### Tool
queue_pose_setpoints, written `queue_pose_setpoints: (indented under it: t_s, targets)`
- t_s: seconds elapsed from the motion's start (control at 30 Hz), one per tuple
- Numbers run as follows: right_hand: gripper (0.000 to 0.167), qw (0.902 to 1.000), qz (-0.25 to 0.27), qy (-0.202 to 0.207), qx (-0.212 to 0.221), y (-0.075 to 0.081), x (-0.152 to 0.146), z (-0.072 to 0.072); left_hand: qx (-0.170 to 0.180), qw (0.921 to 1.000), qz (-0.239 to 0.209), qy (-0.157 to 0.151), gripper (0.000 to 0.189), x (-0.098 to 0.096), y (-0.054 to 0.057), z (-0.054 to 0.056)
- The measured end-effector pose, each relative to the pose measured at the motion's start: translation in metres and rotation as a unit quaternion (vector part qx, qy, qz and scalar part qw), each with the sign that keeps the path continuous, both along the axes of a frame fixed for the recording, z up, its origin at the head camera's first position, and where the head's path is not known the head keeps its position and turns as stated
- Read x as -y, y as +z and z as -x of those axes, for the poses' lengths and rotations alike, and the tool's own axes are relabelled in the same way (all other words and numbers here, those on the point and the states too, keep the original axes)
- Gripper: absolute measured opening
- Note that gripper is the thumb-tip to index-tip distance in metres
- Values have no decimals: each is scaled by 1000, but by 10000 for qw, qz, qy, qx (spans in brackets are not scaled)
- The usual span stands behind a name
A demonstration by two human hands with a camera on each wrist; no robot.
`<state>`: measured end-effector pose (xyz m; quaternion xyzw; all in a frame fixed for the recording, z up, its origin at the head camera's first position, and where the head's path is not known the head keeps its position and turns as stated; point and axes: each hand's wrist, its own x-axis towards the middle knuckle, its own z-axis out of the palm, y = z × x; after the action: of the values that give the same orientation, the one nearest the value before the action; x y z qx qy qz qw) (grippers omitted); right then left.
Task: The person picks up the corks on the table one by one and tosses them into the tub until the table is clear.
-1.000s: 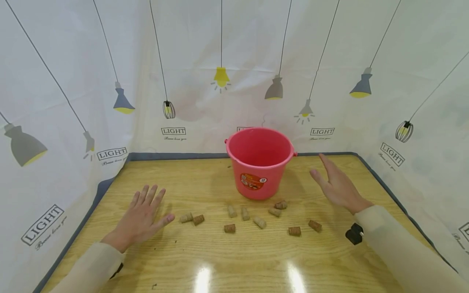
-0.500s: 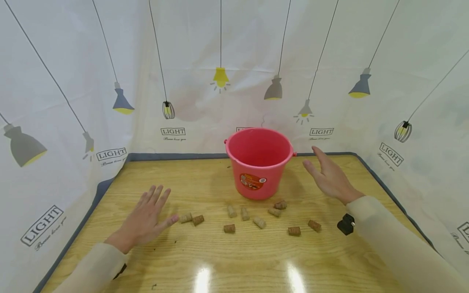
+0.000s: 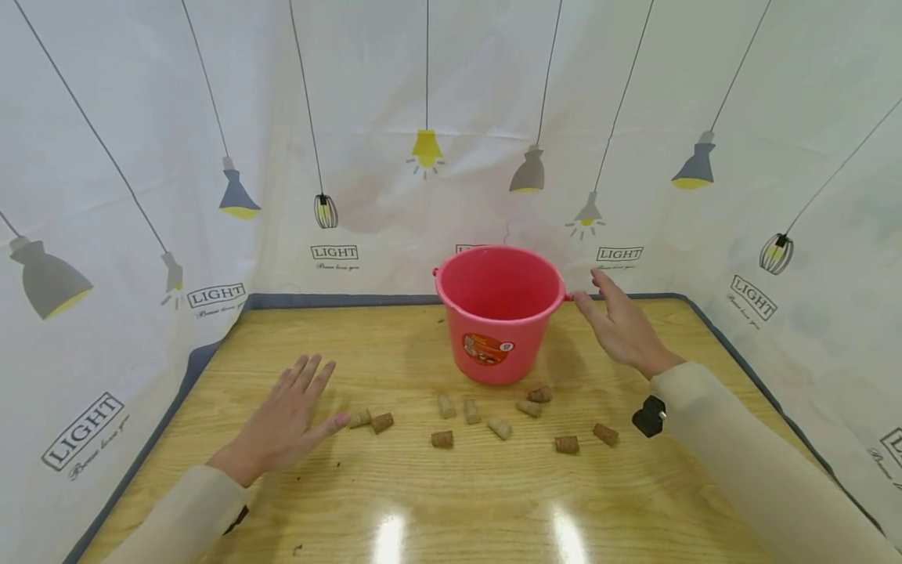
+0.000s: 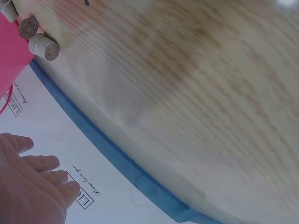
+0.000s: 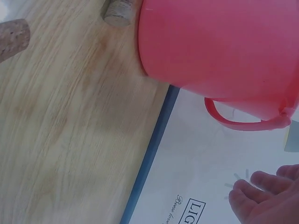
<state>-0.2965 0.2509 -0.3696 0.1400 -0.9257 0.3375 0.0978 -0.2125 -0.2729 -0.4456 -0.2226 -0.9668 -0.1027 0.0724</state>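
Note:
A pink bucket point(image 3: 496, 345) with a red label stands upright toward the back of the wooden table. Its pink handle point(image 5: 243, 125) shows in the right wrist view. My right hand point(image 3: 623, 329) hovers just right of the bucket, fingers extended, thumb tip close by the rim. Over the left part of the table is my left hand point(image 3: 282, 419), fingers straight and palm down, holding nothing. Its thumb tip overlaps a pale cork point(image 3: 359, 418) in the head view, and a brown cork point(image 3: 382, 423) lies beside that one.
Several more corks lie in front of the bucket, among them a brown cork point(image 3: 441, 439), a pale cork point(image 3: 499, 428) and another brown cork point(image 3: 566, 445). A white curtain point(image 3: 380, 157) printed with lamps surrounds the wooden table point(image 3: 395, 486), whose edge is dark blue.
My right hand has moved left and away from me, closer to the bucket. My left hand has shifted slightly right, toward the nearest corks. The bucket and corks stay in place.

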Motion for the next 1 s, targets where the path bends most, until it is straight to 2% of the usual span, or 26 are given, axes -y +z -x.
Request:
queue_pose_setpoints:
  t_s: [0.6,1.0]
  targets:
    - [79,9992,405,-5,45,-5,17,15,120,9998,-154,-40,90,-8,-2,1]
    - [81,9985,526,3,170,3,32,23,184,9993,-328,-81,88,-14,-3,0]
